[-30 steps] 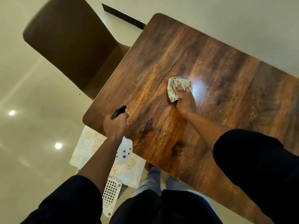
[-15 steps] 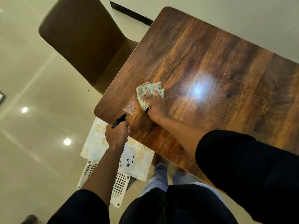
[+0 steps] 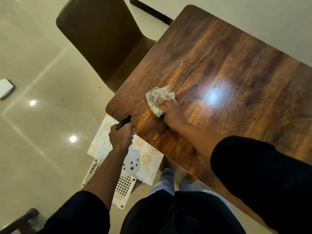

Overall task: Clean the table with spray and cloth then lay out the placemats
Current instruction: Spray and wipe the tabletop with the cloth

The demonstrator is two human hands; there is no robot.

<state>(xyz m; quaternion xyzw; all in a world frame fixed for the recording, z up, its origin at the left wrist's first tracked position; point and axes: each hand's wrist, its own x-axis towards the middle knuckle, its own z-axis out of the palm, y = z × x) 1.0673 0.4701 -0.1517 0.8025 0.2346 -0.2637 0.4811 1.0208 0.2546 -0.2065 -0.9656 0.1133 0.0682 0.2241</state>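
Right hand (image 3: 168,107) lies flat with fingers spread on a crumpled checked cloth (image 3: 156,98), pressing it onto the wooden table (image 3: 236,65) a little left of the frame's centre, close to the table's near-left corner. Just right of the cloth a bright light reflection glares off the glossy tabletop. Left hand (image 3: 121,135) is closed in a fist around the neck of a spray bottle (image 3: 132,163), held off the table's edge at lower centre-left; the black nozzle sticks out above the knuckles, and the pale bottle body hangs below the wrist, partly hidden by the forearm.

Beneath that hand, white placemats (image 3: 146,156) with gold circular patterns lie on a white lattice basket (image 3: 124,188) on the tiled floor (image 3: 42,132), with the table corner overlapping their upper edge. A brown chair (image 3: 101,39) stands in the upper left, its seat tucked against the table's left side. Black sleeves fill the lower frame, and pale trouser legs show at bottom centre. A small white object (image 3: 5,88) sits at the left edge; I cannot tell what it is.
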